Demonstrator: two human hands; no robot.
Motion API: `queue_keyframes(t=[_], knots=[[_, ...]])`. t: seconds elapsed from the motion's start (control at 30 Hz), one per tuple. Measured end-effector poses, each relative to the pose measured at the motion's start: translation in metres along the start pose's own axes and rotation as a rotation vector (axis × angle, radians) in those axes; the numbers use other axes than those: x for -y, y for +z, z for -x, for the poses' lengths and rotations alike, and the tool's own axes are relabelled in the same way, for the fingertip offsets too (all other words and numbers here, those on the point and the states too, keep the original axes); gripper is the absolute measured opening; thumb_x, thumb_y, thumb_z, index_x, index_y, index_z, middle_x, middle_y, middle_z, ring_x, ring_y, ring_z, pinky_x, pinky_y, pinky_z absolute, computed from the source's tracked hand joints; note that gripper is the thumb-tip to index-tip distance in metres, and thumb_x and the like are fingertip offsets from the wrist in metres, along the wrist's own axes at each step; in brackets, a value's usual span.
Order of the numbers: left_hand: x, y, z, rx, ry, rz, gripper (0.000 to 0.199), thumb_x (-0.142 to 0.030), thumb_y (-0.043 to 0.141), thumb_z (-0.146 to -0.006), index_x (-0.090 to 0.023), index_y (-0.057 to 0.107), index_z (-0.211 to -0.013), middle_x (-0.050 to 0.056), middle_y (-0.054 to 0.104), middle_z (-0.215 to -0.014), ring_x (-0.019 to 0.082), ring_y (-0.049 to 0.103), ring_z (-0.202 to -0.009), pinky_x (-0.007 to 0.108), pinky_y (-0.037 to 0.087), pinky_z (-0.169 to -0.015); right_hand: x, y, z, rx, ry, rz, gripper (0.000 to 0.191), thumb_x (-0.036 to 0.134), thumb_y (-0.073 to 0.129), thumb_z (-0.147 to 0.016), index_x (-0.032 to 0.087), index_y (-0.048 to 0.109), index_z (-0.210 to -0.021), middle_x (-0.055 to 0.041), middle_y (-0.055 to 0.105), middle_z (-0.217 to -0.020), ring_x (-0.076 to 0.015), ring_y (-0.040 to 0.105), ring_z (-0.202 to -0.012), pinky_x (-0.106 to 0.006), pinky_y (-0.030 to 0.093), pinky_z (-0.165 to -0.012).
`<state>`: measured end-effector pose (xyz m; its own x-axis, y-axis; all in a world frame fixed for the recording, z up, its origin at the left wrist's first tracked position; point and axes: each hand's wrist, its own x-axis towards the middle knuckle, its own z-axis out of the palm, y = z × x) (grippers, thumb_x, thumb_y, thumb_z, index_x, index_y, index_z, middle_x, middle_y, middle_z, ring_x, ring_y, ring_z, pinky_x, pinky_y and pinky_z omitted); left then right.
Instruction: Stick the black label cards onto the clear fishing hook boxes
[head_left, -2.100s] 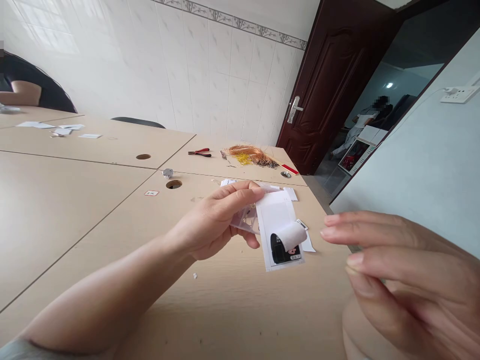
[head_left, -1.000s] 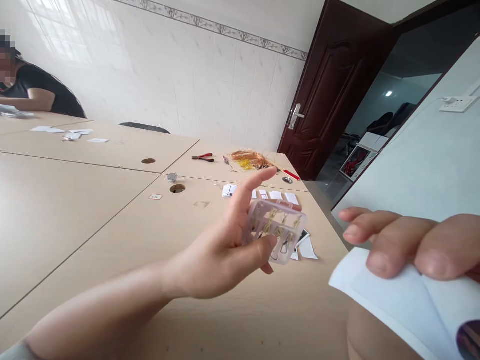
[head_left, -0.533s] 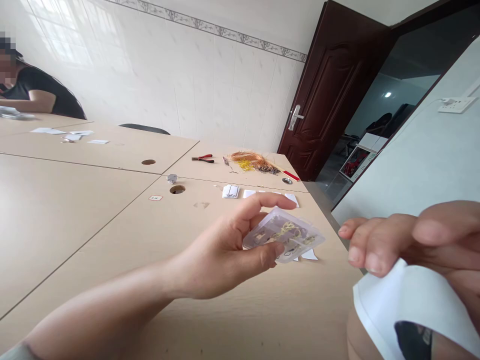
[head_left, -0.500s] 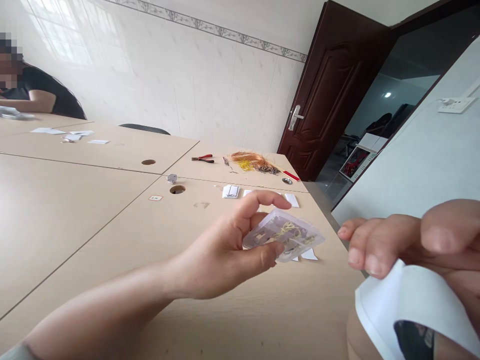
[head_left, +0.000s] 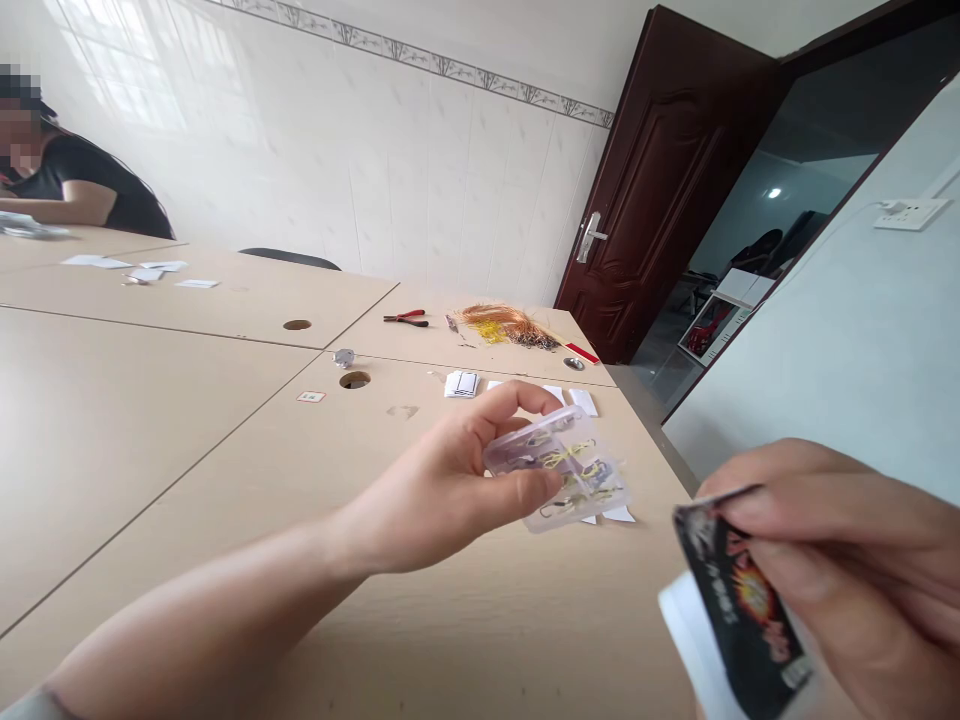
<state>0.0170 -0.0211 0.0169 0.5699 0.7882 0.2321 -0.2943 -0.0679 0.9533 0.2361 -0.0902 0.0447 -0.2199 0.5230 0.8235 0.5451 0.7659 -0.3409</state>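
My left hand (head_left: pixel 457 480) grips a small clear plastic compartment box (head_left: pixel 536 510), thumb across its face and fingers behind. Inside the box lie fish hooks tied with yellowish cord (head_left: pixel 562 456). At the right, my right hand (head_left: pixel 847 560) pinches a black printed label (head_left: pixel 739 600) between thumb and fingers. Orange and red lettering with a bright burst shows on the label. A white strip of paper (head_left: pixel 686 635) sits just behind the label; whether the two are joined I cannot tell. The label and the box are apart.
Beyond the box lie a stack of white cards (head_left: pixel 462 384), pliers with red handles (head_left: pixel 406 318) and a bundle of copper-coloured strands (head_left: pixel 499 318). A round hole (head_left: pixel 355 380) opens in the table (head_left: pixel 225 440). A person (head_left: pixel 90 185) sits at the far left.
My right hand has turned, and the label's printed face now shows where curled white paper was. The box has tilted, showing more of its face.
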Motion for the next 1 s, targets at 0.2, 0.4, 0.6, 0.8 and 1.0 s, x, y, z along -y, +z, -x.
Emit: queue_keyframes(t=[0.2, 0.4, 0.6, 0.8, 1.0], knots=[[-0.001, 0.002, 0.002, -0.006, 0.023, -0.003, 0.027, -0.007, 0.070, -0.089, -0.027, 0.076, -0.107, -0.005, 0.077, -0.095, 0.008, 0.069, -0.083, 0.015, 0.056, -0.078, 0.001, 0.015, 0.000, 0.204, 0.090, -0.066, 0.020, 0.017, 0.063, -0.093, 0.030, 0.069, -0.107, 0.0052, 0.075, -0.090, -0.0067, 0.067, -0.066, -0.014, 0.054, -0.057], [-0.005, 0.004, 0.003, 0.034, 0.120, -0.053, 0.032, -0.007, 0.069, -0.091, -0.031, 0.078, -0.110, -0.006, 0.079, -0.097, 0.008, 0.070, -0.085, 0.013, 0.056, -0.078, -0.003, 0.021, -0.002, 0.166, 0.104, -0.090, 0.016, 0.019, 0.066, -0.093, 0.030, 0.069, -0.105, 0.0069, 0.076, -0.092, -0.0064, 0.068, -0.077, -0.011, 0.055, -0.066], [-0.006, 0.003, 0.004, 0.033, 0.140, -0.088, 0.037, -0.013, 0.069, -0.094, -0.039, 0.077, -0.119, -0.007, 0.080, -0.108, 0.011, 0.071, -0.100, 0.014, 0.056, -0.085, -0.005, 0.025, -0.004, 0.144, 0.139, -0.144, 0.019, 0.017, 0.066, -0.094, 0.031, 0.071, -0.106, 0.0067, 0.076, -0.091, -0.0077, 0.068, -0.078, -0.014, 0.056, -0.068], [0.000, -0.004, 0.008, 0.112, 0.033, -0.014, 0.049, -0.010, 0.059, -0.095, -0.044, 0.071, -0.128, -0.004, 0.077, -0.118, 0.015, 0.071, -0.101, 0.023, 0.059, -0.088, -0.007, 0.028, -0.004, 0.147, 0.182, -0.187, 0.022, 0.016, 0.063, -0.096, 0.034, 0.071, -0.106, 0.0076, 0.076, -0.094, -0.0106, 0.073, -0.078, -0.020, 0.059, -0.068], [-0.002, -0.002, 0.010, 0.089, 0.050, -0.002, 0.040, -0.020, 0.065, -0.093, -0.039, 0.072, -0.127, -0.002, 0.076, -0.119, 0.020, 0.070, -0.107, 0.028, 0.059, -0.091, -0.006, 0.026, -0.004, 0.148, 0.201, -0.206, 0.020, 0.017, 0.064, -0.096, 0.033, 0.071, -0.104, 0.0080, 0.075, -0.092, -0.0100, 0.073, -0.079, -0.021, 0.060, -0.076]])
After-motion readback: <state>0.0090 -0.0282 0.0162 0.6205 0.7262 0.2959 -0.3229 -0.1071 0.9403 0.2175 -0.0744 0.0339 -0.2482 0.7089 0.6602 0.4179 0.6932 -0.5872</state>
